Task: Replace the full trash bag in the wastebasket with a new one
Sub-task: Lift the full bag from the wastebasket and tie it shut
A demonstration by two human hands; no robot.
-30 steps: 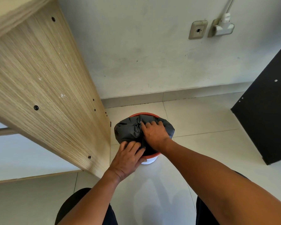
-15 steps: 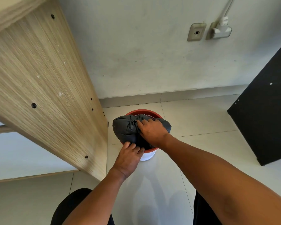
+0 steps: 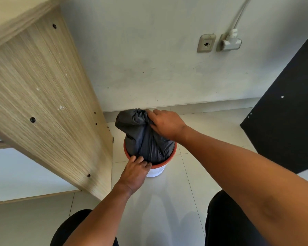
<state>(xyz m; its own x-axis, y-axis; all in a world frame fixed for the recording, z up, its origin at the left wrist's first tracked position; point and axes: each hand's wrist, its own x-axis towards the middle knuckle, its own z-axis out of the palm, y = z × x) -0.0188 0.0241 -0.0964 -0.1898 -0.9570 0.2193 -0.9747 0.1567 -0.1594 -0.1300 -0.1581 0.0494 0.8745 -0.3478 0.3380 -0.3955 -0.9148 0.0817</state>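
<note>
A small wastebasket (image 3: 156, 170) with a red rim and a white body stands on the tiled floor close to the wall. A full black trash bag (image 3: 142, 137) rises partly out of it, its top gathered. My right hand (image 3: 164, 124) grips the gathered top of the bag. My left hand (image 3: 134, 172) rests on the near rim of the wastebasket, fingers curled over the edge where the bag meets it. No new bag is in view.
A wooden desk side panel (image 3: 43, 103) stands close on the left of the wastebasket. A black panel (image 3: 288, 121) leans at the right. Wall sockets (image 3: 219, 43) with a plugged cable sit above. My dark-trousered knees (image 3: 226, 224) are at the bottom.
My right hand has lifted the black bag up, so it now stands tall out of the wastebasket. My left hand has stayed at the near rim.
</note>
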